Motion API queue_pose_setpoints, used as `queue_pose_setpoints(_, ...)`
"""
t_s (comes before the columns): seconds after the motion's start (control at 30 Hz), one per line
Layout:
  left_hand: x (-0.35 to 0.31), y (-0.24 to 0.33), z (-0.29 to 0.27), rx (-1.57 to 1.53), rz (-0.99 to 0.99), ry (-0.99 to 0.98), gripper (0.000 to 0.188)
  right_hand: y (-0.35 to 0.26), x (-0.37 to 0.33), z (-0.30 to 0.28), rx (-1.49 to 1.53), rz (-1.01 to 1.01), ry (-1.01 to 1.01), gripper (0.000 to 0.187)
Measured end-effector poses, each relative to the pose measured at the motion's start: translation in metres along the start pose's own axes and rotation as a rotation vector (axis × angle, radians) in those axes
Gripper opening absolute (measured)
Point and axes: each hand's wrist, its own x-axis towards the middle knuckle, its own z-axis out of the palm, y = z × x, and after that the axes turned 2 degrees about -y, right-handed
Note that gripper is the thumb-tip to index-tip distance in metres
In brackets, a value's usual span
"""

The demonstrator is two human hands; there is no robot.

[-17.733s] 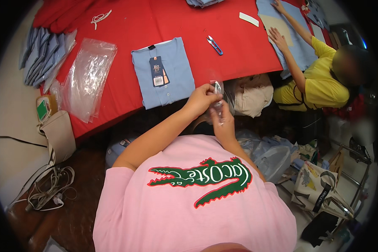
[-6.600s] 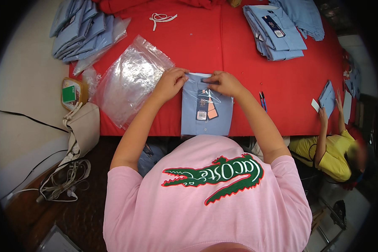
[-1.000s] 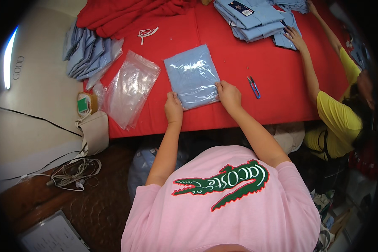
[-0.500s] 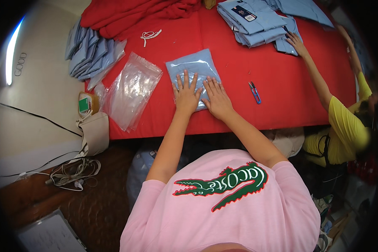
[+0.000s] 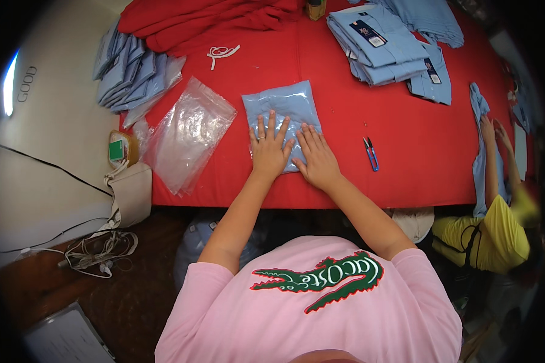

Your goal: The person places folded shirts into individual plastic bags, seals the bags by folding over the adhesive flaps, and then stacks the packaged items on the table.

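Note:
A folded light blue garment in a clear plastic bag [image 5: 280, 97] lies in front of me on the red-covered table [image 5: 272, 193]. My left hand [image 5: 271, 148] rests flat on its near left part, fingers spread. Beside it, my right hand [image 5: 317, 158] lies flat on the near right part with fingers stretched out. Neither hand grips anything. Left of the bagged garment are several flat clear plastic bags [image 5: 191, 139]. Blue-handled thread snips [image 5: 370, 154] lie to the right.
Bagged blue garments [image 5: 133, 75] are piled at far left, by heaped red cloth [image 5: 206, 24]. Folded blue shirts with tags [image 5: 378, 45] are stacked at far right. A white cord [image 5: 222, 54] lies between. At right, a person in yellow [image 5: 490, 236] handles blue cloth [image 5: 478, 151].
My hands stay flat on the bagged garment. The view has shifted slightly. The co-worker's hand has left the shirt stack and both their hands are now at blue cloth on the right edge.

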Motion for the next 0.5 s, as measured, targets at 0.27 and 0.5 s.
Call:
queue_pose_setpoints(0.27, 0.012, -0.004, 0.009, -0.048, 0.015, -0.091, 0.071, 0.008, 0.002, 0.008, -0.095, 0.032, -0.043, 0.09)
queue_pose_setpoints(0.5, 0.018, -0.042, -0.027, -0.218, -0.047, -0.326, 0.071, -0.02, 0.004, -0.048, -0.212, -0.145, -0.244, 0.088)
